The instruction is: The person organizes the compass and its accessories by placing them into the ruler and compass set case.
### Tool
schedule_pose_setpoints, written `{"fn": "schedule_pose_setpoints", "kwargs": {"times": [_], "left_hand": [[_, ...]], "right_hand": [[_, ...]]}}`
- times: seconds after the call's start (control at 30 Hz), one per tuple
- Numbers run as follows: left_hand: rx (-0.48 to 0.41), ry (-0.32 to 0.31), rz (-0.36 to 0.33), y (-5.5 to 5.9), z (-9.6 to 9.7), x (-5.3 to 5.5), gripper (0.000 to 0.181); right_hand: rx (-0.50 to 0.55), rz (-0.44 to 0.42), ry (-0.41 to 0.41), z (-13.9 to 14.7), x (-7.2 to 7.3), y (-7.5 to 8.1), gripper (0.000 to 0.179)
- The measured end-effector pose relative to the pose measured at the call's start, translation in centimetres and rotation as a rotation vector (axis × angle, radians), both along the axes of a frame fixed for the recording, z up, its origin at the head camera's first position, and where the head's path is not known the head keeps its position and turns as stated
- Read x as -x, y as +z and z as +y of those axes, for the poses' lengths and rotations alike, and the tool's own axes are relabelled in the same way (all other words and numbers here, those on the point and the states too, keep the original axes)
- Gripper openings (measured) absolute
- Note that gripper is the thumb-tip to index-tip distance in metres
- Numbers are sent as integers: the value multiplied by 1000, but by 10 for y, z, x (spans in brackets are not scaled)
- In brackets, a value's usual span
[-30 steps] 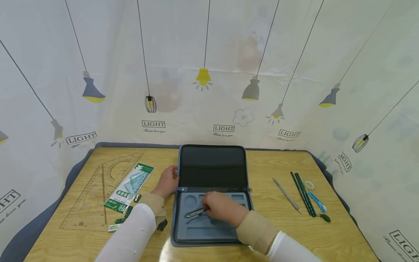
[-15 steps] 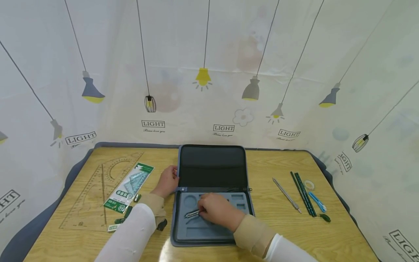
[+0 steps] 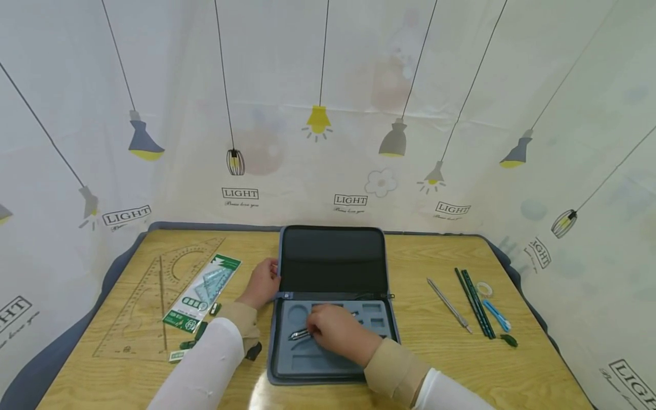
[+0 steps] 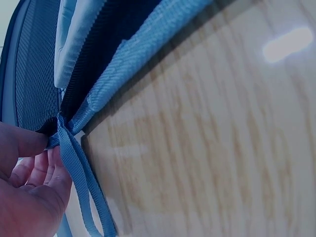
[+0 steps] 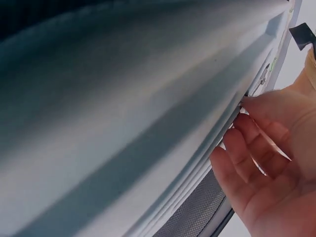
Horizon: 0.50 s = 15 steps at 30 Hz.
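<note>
A blue-grey zip case (image 3: 333, 262) lies unfolded at the middle of the table, its dark lid at the back and a grey-blue moulded tray (image 3: 328, 363) in front. In one of the tray's slots lies a metal drawing compass (image 3: 297, 335), partly covered by my right hand (image 3: 340, 330), whose curled thumb and fingertips pinch it. The right wrist view shows that hand (image 5: 276, 158) at the tray from the side. My left hand (image 3: 261, 283) holds the case's left edge near the fold; in the left wrist view its thumb and finger pinch the blue fabric edge beside a strap loop (image 4: 81, 173).
To the left lie clear set squares (image 3: 138, 307), a green-and-white ruler packet (image 3: 202, 293) and small green items (image 3: 188, 345) near the left sleeve. On the right are a metal pen-like tool (image 3: 449, 304), dark green pencils (image 3: 476, 304), a tape roll (image 3: 484, 290) and a blue cutter (image 3: 497, 315).
My right hand has shifted slightly left along the compass, covering more of it. The left hand and the case stay where they were.
</note>
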<state>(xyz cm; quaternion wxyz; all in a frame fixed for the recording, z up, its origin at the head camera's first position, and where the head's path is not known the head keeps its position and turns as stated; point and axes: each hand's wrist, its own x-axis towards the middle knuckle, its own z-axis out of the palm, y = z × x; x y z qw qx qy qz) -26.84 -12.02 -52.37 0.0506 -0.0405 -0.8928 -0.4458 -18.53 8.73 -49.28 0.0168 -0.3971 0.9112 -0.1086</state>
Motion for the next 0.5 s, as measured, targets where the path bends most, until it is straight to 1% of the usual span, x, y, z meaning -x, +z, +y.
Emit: {"fn": "schedule_pose_setpoints", "kwargs": {"times": [0.13, 0.27, 0.37, 0.5], "left_hand": [[8, -1, -12, 1, 0, -1, 34], [19, -4, -26, 5, 0, -4, 35], [23, -4, -27, 7, 1, -4, 35], [22, -9, -20, 5, 1, -3, 35]], "right_hand": [[-12, -18, 18, 0, 0, 1, 10], [-34, -2, 45, 0, 0, 2, 9], [-56, 59, 69, -1, -1, 1, 7], [-93, 144, 74, -2, -1, -3, 9]]}}
